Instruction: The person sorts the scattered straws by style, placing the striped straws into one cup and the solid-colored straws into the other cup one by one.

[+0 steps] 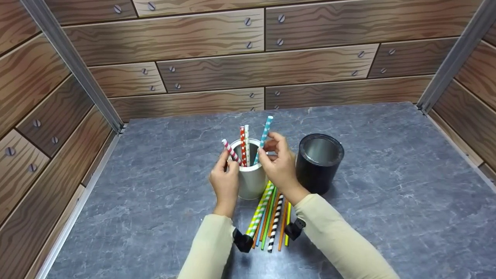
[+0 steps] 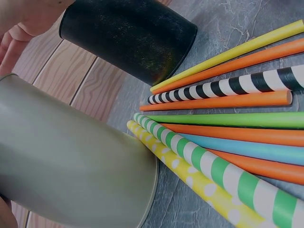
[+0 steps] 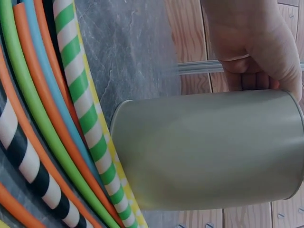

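A silver-grey can (image 1: 252, 186) stands upright with several paper straws leaning in it. My left hand (image 1: 225, 182) is at its left rim and pinches a pink-and-white striped straw (image 1: 231, 150). On the right side of the opening, my right hand (image 1: 282, 164) pinches a blue straw with white dots (image 1: 266, 130), whose lower end is inside the can. Between them stand a red dotted straw (image 1: 243, 143) and a pale patterned straw (image 1: 247, 144). In the right wrist view, the left hand (image 3: 254, 47) is against the can's rim; its fingertips are partly hidden.
A black can (image 1: 317, 170) stands upright right of the grey one. Several loose straws lie on the grey marbled table (image 1: 155, 193) between the forearms, among them a green-and-white striped straw (image 2: 213, 166) and a black-and-white one (image 2: 228, 88). Wood-patterned walls (image 1: 209, 38) enclose the table.
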Motion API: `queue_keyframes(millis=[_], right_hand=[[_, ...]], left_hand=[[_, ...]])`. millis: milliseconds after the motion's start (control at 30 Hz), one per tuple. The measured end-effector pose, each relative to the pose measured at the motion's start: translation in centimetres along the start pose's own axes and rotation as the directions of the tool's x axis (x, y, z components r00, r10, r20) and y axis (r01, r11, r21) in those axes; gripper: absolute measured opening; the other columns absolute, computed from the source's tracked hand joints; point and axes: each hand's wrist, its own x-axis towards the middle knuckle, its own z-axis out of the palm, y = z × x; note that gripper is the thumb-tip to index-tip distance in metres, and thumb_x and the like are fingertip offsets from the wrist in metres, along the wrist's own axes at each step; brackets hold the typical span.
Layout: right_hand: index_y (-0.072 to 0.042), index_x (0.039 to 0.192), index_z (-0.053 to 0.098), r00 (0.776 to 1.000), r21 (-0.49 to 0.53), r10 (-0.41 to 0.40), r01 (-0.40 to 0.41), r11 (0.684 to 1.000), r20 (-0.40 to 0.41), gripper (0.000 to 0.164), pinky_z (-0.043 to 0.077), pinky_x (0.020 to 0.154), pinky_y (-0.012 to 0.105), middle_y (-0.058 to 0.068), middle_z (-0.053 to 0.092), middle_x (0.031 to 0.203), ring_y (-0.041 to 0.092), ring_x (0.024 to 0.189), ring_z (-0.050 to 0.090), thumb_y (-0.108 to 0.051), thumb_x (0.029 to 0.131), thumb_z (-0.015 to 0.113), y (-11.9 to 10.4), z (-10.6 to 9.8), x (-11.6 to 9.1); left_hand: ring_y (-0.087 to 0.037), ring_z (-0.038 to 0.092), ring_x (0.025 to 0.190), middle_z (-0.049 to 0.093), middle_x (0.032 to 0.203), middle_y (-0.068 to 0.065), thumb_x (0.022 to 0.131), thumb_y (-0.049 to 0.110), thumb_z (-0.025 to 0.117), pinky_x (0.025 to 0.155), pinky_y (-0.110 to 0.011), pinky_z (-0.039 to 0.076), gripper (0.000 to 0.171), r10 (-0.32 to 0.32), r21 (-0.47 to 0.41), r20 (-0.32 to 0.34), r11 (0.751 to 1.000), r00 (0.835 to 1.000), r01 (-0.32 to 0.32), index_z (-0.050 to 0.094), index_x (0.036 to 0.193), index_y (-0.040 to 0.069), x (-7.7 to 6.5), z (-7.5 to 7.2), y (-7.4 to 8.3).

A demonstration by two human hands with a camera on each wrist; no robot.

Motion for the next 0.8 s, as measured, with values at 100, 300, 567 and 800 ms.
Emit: queue_keyframes(millis=[100, 300, 567, 800], right_hand=[[0.008, 0.111, 0.048, 1.0, -0.012, 0.015, -0.015, 1.0, 0.003, 0.036, 0.054, 0.063, 0.025, 0.015, 0.06, 0.081, 0.025, 0.074, 0.064, 0.006, 0.078, 0.062, 0.07, 0.0, -0.07], [0.008, 0.11, 0.049, 0.999, -0.01, 0.044, -0.044, 0.999, 0.011, 0.034, 0.054, 0.064, 0.025, 0.016, 0.061, 0.082, 0.025, 0.075, 0.064, 0.005, 0.078, 0.061, 0.05, 0.01, -0.23], [0.007, 0.11, 0.05, 0.996, 0.014, 0.081, -0.082, 0.997, 0.024, 0.033, 0.053, 0.066, 0.023, 0.016, 0.062, 0.086, 0.025, 0.078, 0.064, 0.005, 0.079, 0.06, 0.17, -0.13, -0.38], [0.008, 0.108, 0.053, 0.995, 0.051, 0.1, -0.101, 0.994, 0.019, 0.031, 0.053, 0.068, 0.023, 0.017, 0.062, 0.087, 0.026, 0.081, 0.063, 0.005, 0.079, 0.061, 0.02, -0.36, -0.61]], left_hand=[[-0.018, 0.062, 0.089, 0.066, 0.109, -0.013, 0.075, 0.002, 0.054, 0.071, -0.034, 0.05, 0.037, 0.002, -0.009, -0.004, 1.0, 1.0, -0.002, 0.067, 0.11, 0.001, 0.05, 0.07, -0.06], [-0.021, 0.063, 0.097, 0.066, 0.11, -0.014, 0.075, 0.002, 0.054, 0.077, -0.035, 0.051, 0.037, -0.013, -0.023, -0.005, 1.0, 1.0, 0.013, 0.067, 0.109, 0.0, 0.12, 0.12, -0.11], [-0.02, 0.063, 0.096, 0.066, 0.11, -0.013, 0.076, 0.002, 0.054, 0.077, -0.035, 0.051, 0.037, -0.01, -0.029, -0.002, 1.0, 1.0, 0.01, 0.067, 0.11, 0.001, 0.11, 0.11, -0.1], [-0.015, 0.059, 0.08, 0.067, 0.11, -0.01, 0.075, 0.003, 0.054, 0.068, -0.03, 0.049, 0.038, 0.002, -0.014, -0.001, 1.0, 1.0, -0.002, 0.067, 0.111, 0.002, 0.1, 0.15, -0.12]])
